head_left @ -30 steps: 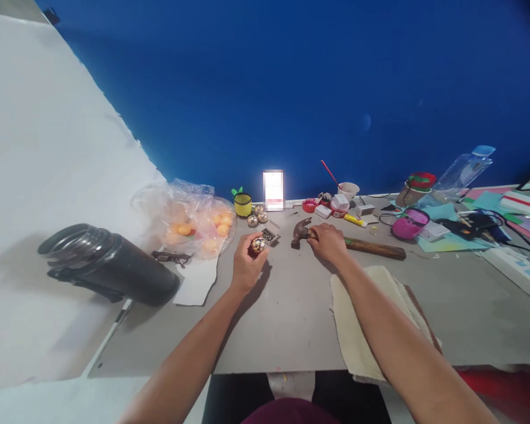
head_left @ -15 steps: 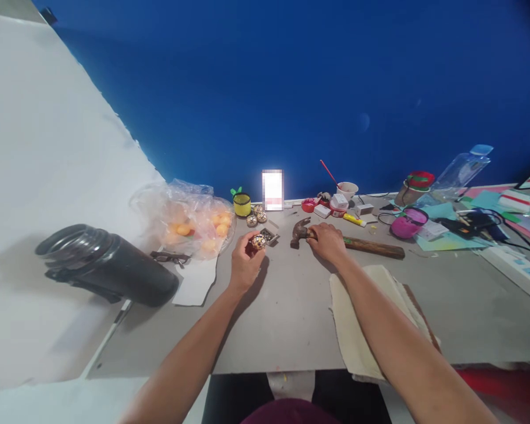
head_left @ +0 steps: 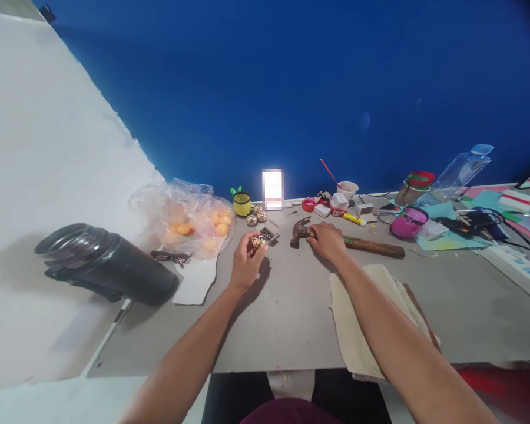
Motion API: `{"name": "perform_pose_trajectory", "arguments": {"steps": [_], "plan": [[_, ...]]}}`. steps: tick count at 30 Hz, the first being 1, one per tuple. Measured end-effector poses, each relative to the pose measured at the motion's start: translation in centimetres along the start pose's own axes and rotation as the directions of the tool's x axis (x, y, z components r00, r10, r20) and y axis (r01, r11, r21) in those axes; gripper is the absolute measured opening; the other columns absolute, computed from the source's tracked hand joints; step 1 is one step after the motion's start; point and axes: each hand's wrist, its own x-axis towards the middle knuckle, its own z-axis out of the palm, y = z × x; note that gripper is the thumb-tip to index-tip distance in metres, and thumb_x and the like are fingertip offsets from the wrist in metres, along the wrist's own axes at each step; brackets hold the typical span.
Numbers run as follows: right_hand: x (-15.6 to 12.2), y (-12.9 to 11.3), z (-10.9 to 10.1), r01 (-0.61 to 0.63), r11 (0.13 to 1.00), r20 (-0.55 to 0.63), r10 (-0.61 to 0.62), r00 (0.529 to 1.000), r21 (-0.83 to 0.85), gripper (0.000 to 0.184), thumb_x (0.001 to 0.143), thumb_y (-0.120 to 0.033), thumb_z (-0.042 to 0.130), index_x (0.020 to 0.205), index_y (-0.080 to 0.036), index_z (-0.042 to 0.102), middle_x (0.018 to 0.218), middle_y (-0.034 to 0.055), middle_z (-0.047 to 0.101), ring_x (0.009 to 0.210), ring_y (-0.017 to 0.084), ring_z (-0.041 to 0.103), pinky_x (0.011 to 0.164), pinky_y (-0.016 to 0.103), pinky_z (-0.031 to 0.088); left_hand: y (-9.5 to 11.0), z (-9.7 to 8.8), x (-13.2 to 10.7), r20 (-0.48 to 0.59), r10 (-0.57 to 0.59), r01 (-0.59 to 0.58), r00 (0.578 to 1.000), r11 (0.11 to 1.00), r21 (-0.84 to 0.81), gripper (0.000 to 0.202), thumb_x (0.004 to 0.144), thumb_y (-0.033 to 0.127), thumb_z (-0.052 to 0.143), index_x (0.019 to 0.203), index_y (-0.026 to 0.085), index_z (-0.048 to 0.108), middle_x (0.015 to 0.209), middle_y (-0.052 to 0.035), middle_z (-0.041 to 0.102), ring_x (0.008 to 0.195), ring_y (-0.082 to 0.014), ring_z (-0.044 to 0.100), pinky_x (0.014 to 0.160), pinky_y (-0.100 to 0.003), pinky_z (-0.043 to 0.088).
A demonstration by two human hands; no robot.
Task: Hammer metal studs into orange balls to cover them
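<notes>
My left hand [head_left: 245,266] is closed round a small ball studded with shiny bits [head_left: 259,242], held between thumb and fingers just above the table. Right behind it lies a small open box [head_left: 270,235] with tiny pieces in it. Several similar studded balls [head_left: 256,218] sit farther back. Lying across the table to the right is a claw hammer [head_left: 373,247] with a wooden handle. My right hand [head_left: 329,242] grips that handle close behind the head, which points left.
At the left stand a dark thermos [head_left: 115,265] and a plastic bag of orange fruit [head_left: 194,227]. A folded cloth [head_left: 357,330] lies under my right forearm. A paper cup [head_left: 348,189], yellow tube [head_left: 354,219], pink pouch [head_left: 408,222] and power strip [head_left: 519,274] are along the right.
My left hand has turned the studded ball slightly and its fingers have shifted round it. My right hand and the hammer have stayed put.
</notes>
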Motion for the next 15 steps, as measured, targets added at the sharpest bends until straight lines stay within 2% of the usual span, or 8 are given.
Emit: {"name": "perform_pose_trajectory", "arguments": {"steps": [3,5,7,10,12,15], "plan": [[0.0,0.0,0.0,0.002,1.0,0.0,-0.002,1.0,0.002,0.026,0.097,-0.037,0.059,0.116,-0.024,0.069,0.122,0.0107,0.067,0.116,0.03,0.058,0.092,0.039,0.039,0.0,-0.1,0.1,-0.009,-0.006,0.007,1.0,1.0,0.023,0.034,0.085,0.043,0.069,0.109,0.02,0.066,0.065,0.004,0.056,0.056,-0.0123,0.052,0.056,-0.025,0.043],[0.0,0.0,0.0,0.002,1.0,0.0,-0.002,1.0,0.004,0.026,0.097,-0.037,0.059,0.117,-0.024,0.069,0.122,0.0107,0.067,0.116,0.03,0.058,0.093,0.039,0.039,0.0,0.0,0.2,0.007,-0.022,0.022,1.0,1.0,-0.003,0.035,0.084,0.048,0.071,0.106,0.02,0.067,0.064,0.0035,0.058,0.054,-0.0122,0.052,0.055,-0.025,0.043],[0.0,0.0,0.0,0.005,1.0,0.0,-0.005,1.0,0.002,0.027,0.097,-0.038,0.059,0.118,-0.024,0.069,0.122,0.011,0.067,0.116,0.03,0.058,0.093,0.039,0.039,-0.1,0.1,0.3,0.032,-0.056,0.058,0.998,0.997,-0.055,0.037,0.082,0.051,0.073,0.102,0.02,0.067,0.07,0.001,0.065,0.055,-0.0122,0.055,0.054,-0.025,0.043],[0.0,0.0,0.0,0.007,1.0,0.003,-0.007,1.0,-0.002,0.027,0.098,-0.038,0.058,0.118,-0.024,0.068,0.123,0.0117,0.067,0.117,0.03,0.057,0.093,0.039,0.039,-0.2,0.3,0.5,0.067,-0.135,0.146,0.989,0.97,-0.196,0.041,0.079,0.054,0.075,0.094,0.018,0.066,0.09,-0.0062,0.074,0.065,-0.0133,0.064,0.057,-0.026,0.048],[0.0,0.1,0.0,0.007,1.0,0.004,-0.007,1.0,-0.002,0.027,0.098,-0.038,0.058,0.119,-0.024,0.068,0.123,0.0118,0.067,0.116,0.03,0.057,0.093,0.039,0.039,-0.3,0.2,0.7,0.081,-0.195,0.21,0.977,0.933,-0.291,0.044,0.075,0.052,0.08,0.096,0.017,0.065,0.097,-0.0078,0.075,0.066,-0.0127,0.065,0.059,-0.026,0.049],[0.0,0.1,0.1,0.011,1.0,0.004,-0.011,1.0,0.004,0.027,0.097,-0.038,0.059,0.119,-0.024,0.068,0.122,0.0114,0.067,0.116,0.03,0.057,0.093,0.039,0.039,-0.6,0.0,1.1,0.074,-0.258,0.266,0.963,0.884,-0.385,0.053,0.067,0.041,0.086,0.109,0.017,0.064,0.089,-0.0027,0.072,0.059,-0.0083,0.058,0.056,-0.023,0.046]]}}
